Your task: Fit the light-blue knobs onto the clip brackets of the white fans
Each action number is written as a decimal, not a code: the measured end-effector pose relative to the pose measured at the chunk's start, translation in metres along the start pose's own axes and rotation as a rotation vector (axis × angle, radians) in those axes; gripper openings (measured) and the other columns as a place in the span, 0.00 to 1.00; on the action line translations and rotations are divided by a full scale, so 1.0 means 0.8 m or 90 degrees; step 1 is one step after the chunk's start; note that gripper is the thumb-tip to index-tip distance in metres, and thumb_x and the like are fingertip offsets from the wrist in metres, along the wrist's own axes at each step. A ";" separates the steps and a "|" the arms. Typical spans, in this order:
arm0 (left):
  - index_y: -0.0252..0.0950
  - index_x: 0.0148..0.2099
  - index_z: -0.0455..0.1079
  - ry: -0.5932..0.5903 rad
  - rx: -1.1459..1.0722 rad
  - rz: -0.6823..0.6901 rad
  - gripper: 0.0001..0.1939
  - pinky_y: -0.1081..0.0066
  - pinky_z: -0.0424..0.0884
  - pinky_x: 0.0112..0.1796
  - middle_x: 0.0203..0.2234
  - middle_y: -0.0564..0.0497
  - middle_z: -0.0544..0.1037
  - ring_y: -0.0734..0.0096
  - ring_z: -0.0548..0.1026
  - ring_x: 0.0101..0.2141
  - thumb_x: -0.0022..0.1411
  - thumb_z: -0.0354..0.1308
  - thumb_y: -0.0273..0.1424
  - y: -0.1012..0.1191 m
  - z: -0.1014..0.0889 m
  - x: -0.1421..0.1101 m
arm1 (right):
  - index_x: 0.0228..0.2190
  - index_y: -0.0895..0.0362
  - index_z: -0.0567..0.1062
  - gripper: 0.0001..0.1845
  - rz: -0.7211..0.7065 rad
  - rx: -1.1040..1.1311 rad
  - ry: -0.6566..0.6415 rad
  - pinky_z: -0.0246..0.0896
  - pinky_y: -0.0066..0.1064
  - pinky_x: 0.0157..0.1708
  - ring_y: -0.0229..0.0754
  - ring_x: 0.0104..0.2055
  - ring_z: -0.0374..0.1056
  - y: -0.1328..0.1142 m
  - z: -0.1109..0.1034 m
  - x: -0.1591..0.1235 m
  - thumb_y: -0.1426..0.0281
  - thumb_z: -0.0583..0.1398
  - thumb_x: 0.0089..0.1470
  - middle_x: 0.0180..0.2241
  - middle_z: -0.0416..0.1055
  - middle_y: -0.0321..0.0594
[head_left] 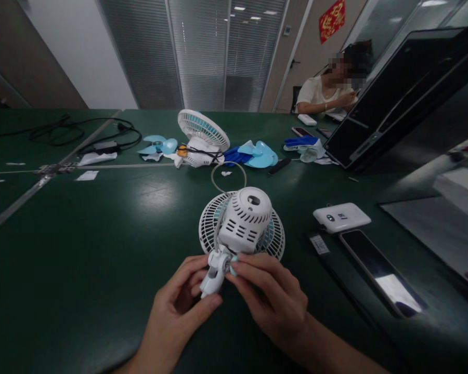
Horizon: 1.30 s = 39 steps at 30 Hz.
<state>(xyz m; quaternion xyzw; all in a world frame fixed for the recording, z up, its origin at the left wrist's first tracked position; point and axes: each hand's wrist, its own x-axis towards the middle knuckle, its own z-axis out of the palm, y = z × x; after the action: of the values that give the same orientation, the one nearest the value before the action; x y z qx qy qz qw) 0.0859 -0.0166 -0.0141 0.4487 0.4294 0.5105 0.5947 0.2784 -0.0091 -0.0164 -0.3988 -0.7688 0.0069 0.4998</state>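
A small white fan (245, 221) lies with its grille down on the green table, motor housing towards me. My left hand (183, 296) grips the white clip base (213, 275) at the fan's near end, thumb below and fingers behind it. At the joint beside the base, my right hand (273, 296) pinches a pale blue-green knob (233, 265) between thumb and fingers. A thin pale cord loops up from behind the housing. My fingertips partly hide the joint.
A second fan (203, 136) and blue fan blades (258, 154) are farther back. To the right lie a phone (382, 272), a white device (341, 217) and a black strap (335, 275). A large black panel (398, 98) stands near a seated person (327, 96).
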 end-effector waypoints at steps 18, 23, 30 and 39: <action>0.53 0.56 0.77 -0.031 0.052 0.036 0.22 0.72 0.78 0.49 0.53 0.50 0.77 0.67 0.79 0.48 0.61 0.68 0.28 -0.003 0.000 -0.008 | 0.54 0.57 0.75 0.21 -0.086 -0.020 -0.109 0.74 0.32 0.49 0.41 0.51 0.72 0.009 -0.019 0.009 0.83 0.59 0.61 0.46 0.76 0.44; 0.51 0.55 0.78 -0.045 0.068 0.033 0.20 0.73 0.77 0.50 0.54 0.50 0.76 0.65 0.77 0.52 0.62 0.68 0.28 -0.005 -0.002 -0.008 | 0.51 0.60 0.76 0.19 -0.097 -0.019 -0.110 0.75 0.29 0.41 0.39 0.42 0.75 0.005 -0.019 0.016 0.83 0.61 0.59 0.41 0.78 0.42; 0.49 0.55 0.78 -0.053 0.089 0.043 0.19 0.76 0.78 0.49 0.52 0.49 0.76 0.67 0.78 0.49 0.63 0.67 0.28 -0.003 0.003 -0.006 | 0.43 0.58 0.78 0.10 0.096 0.134 -0.047 0.73 0.24 0.32 0.34 0.31 0.75 -0.003 -0.006 0.020 0.80 0.62 0.61 0.32 0.77 0.36; 0.49 0.55 0.77 -0.052 0.106 0.060 0.19 0.75 0.78 0.48 0.52 0.49 0.77 0.66 0.79 0.49 0.63 0.67 0.28 -0.001 0.001 -0.007 | 0.49 0.59 0.77 0.15 -0.137 0.023 -0.126 0.74 0.30 0.44 0.39 0.46 0.74 0.023 -0.032 0.011 0.82 0.61 0.61 0.47 0.77 0.43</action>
<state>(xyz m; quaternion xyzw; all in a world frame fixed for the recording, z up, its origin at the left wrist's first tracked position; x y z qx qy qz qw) 0.0859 -0.0222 -0.0146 0.5367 0.4239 0.4816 0.5480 0.3078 -0.0011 -0.0048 -0.3027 -0.8524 0.0063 0.4264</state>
